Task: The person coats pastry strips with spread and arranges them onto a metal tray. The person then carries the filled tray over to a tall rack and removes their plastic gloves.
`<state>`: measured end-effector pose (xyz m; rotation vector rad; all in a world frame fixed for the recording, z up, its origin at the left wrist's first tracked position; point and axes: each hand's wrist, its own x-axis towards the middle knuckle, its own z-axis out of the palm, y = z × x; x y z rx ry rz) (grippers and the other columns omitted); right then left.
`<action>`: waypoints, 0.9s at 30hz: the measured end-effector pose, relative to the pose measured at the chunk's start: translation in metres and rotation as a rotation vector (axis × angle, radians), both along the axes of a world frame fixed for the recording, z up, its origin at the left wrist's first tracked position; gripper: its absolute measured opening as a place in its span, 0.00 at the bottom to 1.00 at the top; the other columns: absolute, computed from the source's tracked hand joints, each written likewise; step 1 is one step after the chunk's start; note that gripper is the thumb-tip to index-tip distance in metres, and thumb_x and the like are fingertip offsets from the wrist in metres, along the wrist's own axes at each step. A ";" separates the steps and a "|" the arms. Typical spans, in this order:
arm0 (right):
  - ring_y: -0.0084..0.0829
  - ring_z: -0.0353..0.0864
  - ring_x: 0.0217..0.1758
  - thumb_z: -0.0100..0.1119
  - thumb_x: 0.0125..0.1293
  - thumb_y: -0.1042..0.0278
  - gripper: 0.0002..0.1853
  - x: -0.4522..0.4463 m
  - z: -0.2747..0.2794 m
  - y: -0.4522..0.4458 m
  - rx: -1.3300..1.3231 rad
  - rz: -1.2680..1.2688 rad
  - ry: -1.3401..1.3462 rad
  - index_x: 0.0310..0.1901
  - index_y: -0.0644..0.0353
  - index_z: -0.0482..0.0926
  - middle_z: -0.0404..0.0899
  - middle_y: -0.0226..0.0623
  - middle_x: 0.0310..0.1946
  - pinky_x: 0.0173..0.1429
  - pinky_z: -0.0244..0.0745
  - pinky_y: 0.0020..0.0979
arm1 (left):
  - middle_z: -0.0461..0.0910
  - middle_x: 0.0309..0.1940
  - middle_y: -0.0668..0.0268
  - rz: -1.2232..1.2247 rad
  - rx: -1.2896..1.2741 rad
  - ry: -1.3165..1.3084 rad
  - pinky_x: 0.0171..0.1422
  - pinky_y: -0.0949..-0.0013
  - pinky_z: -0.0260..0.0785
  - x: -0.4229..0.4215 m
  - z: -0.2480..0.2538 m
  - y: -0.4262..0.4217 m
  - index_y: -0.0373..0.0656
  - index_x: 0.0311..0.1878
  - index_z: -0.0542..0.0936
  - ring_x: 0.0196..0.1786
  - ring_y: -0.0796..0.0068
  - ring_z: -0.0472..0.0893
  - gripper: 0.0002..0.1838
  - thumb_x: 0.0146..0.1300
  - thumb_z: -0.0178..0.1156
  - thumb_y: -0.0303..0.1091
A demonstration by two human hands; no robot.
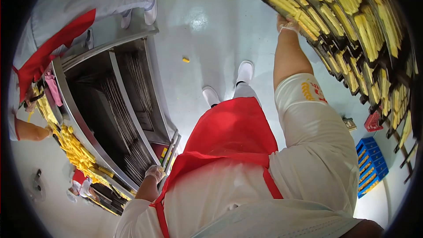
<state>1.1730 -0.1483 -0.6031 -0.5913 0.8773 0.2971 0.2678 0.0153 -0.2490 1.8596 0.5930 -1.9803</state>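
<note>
My right hand (287,24), in a clear glove, reaches to the rack at the upper right. It is closed at the near end of a dark tray (313,36) that carries long pale-yellow strips (284,4); some fingers are hidden by the tray. Low on the left, my gloved left hand (155,173) is at the corner of a metal worktable (83,123), beside stacked dark trays (128,136) on the shelf beneath. Its fingers look curled, but whatever they hold is hidden.
Yellow pieces (77,147) are heaped on the worktable, where a co-worker's hand (46,132) works. Another person (81,183) stands farther along. Blue crates (370,165) and a red basket (373,121) sit on the right. One yellow piece (186,59) lies on the floor.
</note>
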 end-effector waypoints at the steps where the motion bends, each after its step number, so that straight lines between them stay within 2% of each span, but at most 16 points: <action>1: 0.46 0.65 0.71 0.43 0.65 0.77 0.22 0.004 0.002 0.003 -0.006 0.012 0.007 0.62 0.62 0.68 0.70 0.46 0.64 0.70 0.62 0.61 | 0.82 0.51 0.62 -0.081 -0.060 -0.003 0.60 0.60 0.73 0.002 0.001 -0.006 0.52 0.48 0.84 0.55 0.61 0.81 0.15 0.66 0.51 0.42; 4: 0.38 0.63 0.72 0.48 0.64 0.74 0.24 0.015 0.014 0.007 -0.081 0.056 0.097 0.63 0.60 0.67 0.69 0.36 0.65 0.74 0.54 0.57 | 0.83 0.50 0.65 0.135 0.128 0.078 0.58 0.61 0.75 0.020 0.002 -0.026 0.54 0.47 0.85 0.54 0.63 0.82 0.14 0.65 0.52 0.42; 7: 0.32 0.65 0.68 0.53 0.62 0.71 0.29 0.007 0.029 0.013 -0.289 0.422 0.105 0.67 0.54 0.64 0.69 0.30 0.64 0.73 0.53 0.54 | 0.86 0.42 0.66 -0.129 0.039 0.085 0.50 0.64 0.78 0.032 -0.001 -0.039 0.55 0.41 0.87 0.47 0.67 0.85 0.12 0.62 0.54 0.40; 9: 0.28 0.70 0.61 0.60 0.58 0.69 0.34 -0.008 0.038 0.008 -0.417 0.660 -0.053 0.68 0.48 0.62 0.72 0.27 0.57 0.69 0.57 0.52 | 0.81 0.51 0.64 -0.036 0.052 0.125 0.58 0.64 0.73 0.024 -0.012 -0.034 0.54 0.49 0.82 0.54 0.67 0.80 0.16 0.66 0.48 0.43; 11: 0.25 0.71 0.58 0.60 0.60 0.67 0.33 -0.032 0.051 -0.012 -0.448 0.817 -0.025 0.68 0.43 0.63 0.73 0.26 0.56 0.67 0.58 0.52 | 0.76 0.60 0.62 0.186 0.092 0.263 0.66 0.63 0.69 -0.006 -0.032 -0.011 0.53 0.56 0.78 0.61 0.68 0.75 0.20 0.69 0.43 0.46; 14: 0.31 0.68 0.65 0.45 0.71 0.60 0.26 -0.080 0.050 -0.083 -0.594 1.070 0.051 0.71 0.45 0.61 0.69 0.32 0.64 0.69 0.59 0.45 | 0.85 0.44 0.64 0.090 0.205 0.091 0.51 0.65 0.78 0.072 0.010 -0.042 0.51 0.44 0.86 0.48 0.66 0.84 0.14 0.63 0.53 0.41; 15: 0.33 0.67 0.68 0.40 0.75 0.57 0.25 -0.099 0.051 -0.115 -0.690 1.212 0.049 0.72 0.46 0.60 0.68 0.33 0.67 0.70 0.59 0.43 | 0.83 0.50 0.64 0.071 0.173 0.098 0.55 0.63 0.76 0.080 0.021 -0.045 0.54 0.47 0.86 0.53 0.67 0.82 0.14 0.64 0.54 0.43; 18: 0.36 0.59 0.75 0.46 0.71 0.51 0.30 -0.151 0.040 -0.265 -1.452 2.203 -0.472 0.67 0.62 0.66 0.63 0.52 0.70 0.78 0.52 0.38 | 0.79 0.58 0.66 0.036 0.129 0.212 0.60 0.61 0.74 0.093 0.050 -0.054 0.59 0.52 0.84 0.59 0.67 0.79 0.15 0.67 0.54 0.43; 19: 0.37 0.60 0.75 0.48 0.68 0.55 0.30 -0.156 0.078 -0.282 -1.362 2.338 -0.332 0.69 0.61 0.64 0.63 0.51 0.70 0.77 0.54 0.37 | 0.79 0.59 0.67 0.051 0.130 0.245 0.61 0.61 0.73 0.090 0.056 -0.061 0.59 0.52 0.84 0.60 0.67 0.79 0.15 0.67 0.54 0.42; 21: 0.40 0.62 0.74 0.54 0.61 0.62 0.34 -0.164 0.158 -0.318 -1.153 2.605 -0.049 0.71 0.57 0.61 0.62 0.49 0.70 0.75 0.58 0.37 | 0.79 0.59 0.70 -0.744 -0.561 -0.011 0.60 0.63 0.74 0.042 0.049 -0.077 0.53 0.54 0.84 0.60 0.69 0.79 0.15 0.68 0.52 0.36; 22: 0.42 0.61 0.74 0.53 0.60 0.66 0.35 -0.166 0.160 -0.338 -1.208 2.878 -0.201 0.71 0.58 0.61 0.62 0.49 0.71 0.76 0.57 0.37 | 0.81 0.57 0.68 -0.465 -0.330 0.100 0.58 0.62 0.74 0.005 0.027 -0.086 0.52 0.53 0.84 0.58 0.69 0.80 0.15 0.67 0.54 0.38; 23: 0.44 0.61 0.74 0.54 0.61 0.64 0.34 -0.165 0.180 -0.346 -1.160 2.874 -0.143 0.71 0.58 0.62 0.61 0.48 0.71 0.76 0.57 0.37 | 0.82 0.54 0.67 -0.174 -0.086 0.141 0.56 0.62 0.75 -0.029 0.009 -0.093 0.51 0.52 0.85 0.55 0.69 0.81 0.15 0.66 0.56 0.41; 24: 0.46 0.68 0.69 0.58 0.59 0.67 0.31 -0.161 0.149 -0.390 -1.229 2.959 -0.643 0.67 0.58 0.67 0.71 0.50 0.64 0.71 0.63 0.36 | 0.82 0.54 0.66 -0.310 -0.233 0.109 0.55 0.62 0.75 -0.030 0.004 -0.099 0.51 0.51 0.84 0.56 0.68 0.81 0.15 0.64 0.58 0.42; 25: 0.45 0.69 0.69 0.58 0.60 0.67 0.31 -0.161 0.191 -0.360 -1.310 2.815 -0.466 0.66 0.60 0.68 0.71 0.50 0.64 0.71 0.64 0.35 | 0.82 0.54 0.65 -0.447 -0.382 0.075 0.55 0.61 0.76 -0.033 -0.004 -0.099 0.50 0.51 0.84 0.57 0.67 0.81 0.16 0.63 0.59 0.44; 26: 0.44 0.69 0.68 0.58 0.60 0.67 0.30 -0.163 0.230 -0.338 -1.372 2.657 -0.300 0.66 0.62 0.68 0.72 0.50 0.63 0.71 0.64 0.35 | 0.83 0.52 0.69 -0.169 -0.058 0.050 0.53 0.60 0.76 -0.042 -0.014 -0.109 0.51 0.52 0.84 0.56 0.69 0.81 0.15 0.66 0.56 0.42; 27: 0.44 0.69 0.68 0.58 0.60 0.67 0.30 -0.166 0.236 -0.325 -1.376 2.677 -0.371 0.66 0.62 0.68 0.72 0.50 0.63 0.71 0.64 0.35 | 0.84 0.51 0.71 -0.905 -0.662 -0.082 0.52 0.60 0.77 0.002 0.020 -0.100 0.52 0.52 0.84 0.54 0.70 0.82 0.15 0.68 0.54 0.42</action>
